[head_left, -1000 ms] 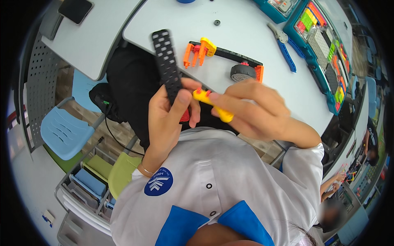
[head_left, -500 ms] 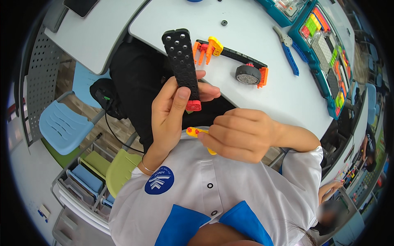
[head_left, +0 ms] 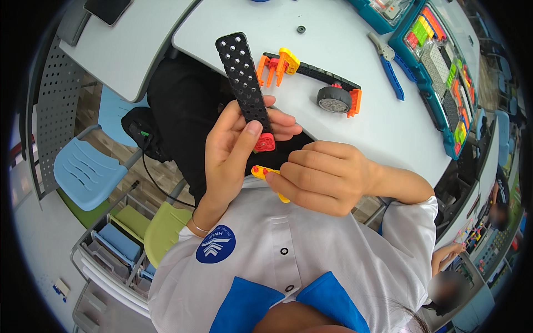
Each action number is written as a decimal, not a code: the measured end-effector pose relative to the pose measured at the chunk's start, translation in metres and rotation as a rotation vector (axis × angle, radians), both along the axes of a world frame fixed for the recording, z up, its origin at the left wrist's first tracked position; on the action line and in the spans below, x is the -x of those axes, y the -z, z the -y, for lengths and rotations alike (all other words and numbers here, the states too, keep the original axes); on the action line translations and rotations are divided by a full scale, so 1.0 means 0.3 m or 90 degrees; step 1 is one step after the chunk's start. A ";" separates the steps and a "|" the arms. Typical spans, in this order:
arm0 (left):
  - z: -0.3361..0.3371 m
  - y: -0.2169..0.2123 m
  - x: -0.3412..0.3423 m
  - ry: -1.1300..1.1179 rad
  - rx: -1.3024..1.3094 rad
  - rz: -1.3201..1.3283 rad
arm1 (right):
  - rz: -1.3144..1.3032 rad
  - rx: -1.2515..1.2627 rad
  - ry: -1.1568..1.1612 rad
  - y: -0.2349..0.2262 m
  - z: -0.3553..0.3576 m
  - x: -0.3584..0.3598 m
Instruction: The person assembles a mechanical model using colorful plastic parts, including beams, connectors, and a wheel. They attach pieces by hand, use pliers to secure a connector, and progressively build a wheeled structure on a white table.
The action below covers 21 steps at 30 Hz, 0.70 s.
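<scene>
My left hand (head_left: 236, 136) grips a long black perforated plate (head_left: 240, 72) near its lower end, thumb on its face. A red block (head_left: 265, 142) is attached at that end of the plate. My right hand (head_left: 327, 177) is closed on a yellow connector piece (head_left: 260, 171) with small red pegs in it; my fingers cover part of it. The yellow piece is a short way below the red block, apart from it. Beyond my hands, a black beam (head_left: 327, 75) lies on the table with orange and yellow pieces and a grey-black wheel (head_left: 335, 100) on it.
Blue-handled pliers (head_left: 392, 66) lie on the white table (head_left: 383, 130). A teal case (head_left: 425, 83) of coloured parts stands at the right. A small grey ring (head_left: 301, 29) sits farther back. A phone (head_left: 108, 10) rests at the far left; blue chairs (head_left: 90, 172) stand left.
The black plate has tipped slightly to the left at its top, and its red end shows more of its face. My right hand and the yellow piece have moved up a little.
</scene>
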<state>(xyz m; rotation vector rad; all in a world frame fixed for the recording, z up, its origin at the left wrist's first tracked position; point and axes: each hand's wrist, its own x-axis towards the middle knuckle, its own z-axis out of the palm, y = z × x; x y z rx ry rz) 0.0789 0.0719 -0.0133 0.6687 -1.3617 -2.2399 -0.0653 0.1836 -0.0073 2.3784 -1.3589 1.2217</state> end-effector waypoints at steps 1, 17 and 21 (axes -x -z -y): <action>-0.001 0.001 0.001 -0.001 0.000 -0.001 | 0.000 -0.001 0.002 0.002 0.000 0.000; 0.012 0.001 -0.011 0.063 -0.054 -0.087 | 0.368 -0.259 0.075 -0.022 0.033 0.071; 0.019 0.000 -0.013 0.077 -0.032 -0.080 | 0.365 -0.296 0.078 -0.026 0.035 0.079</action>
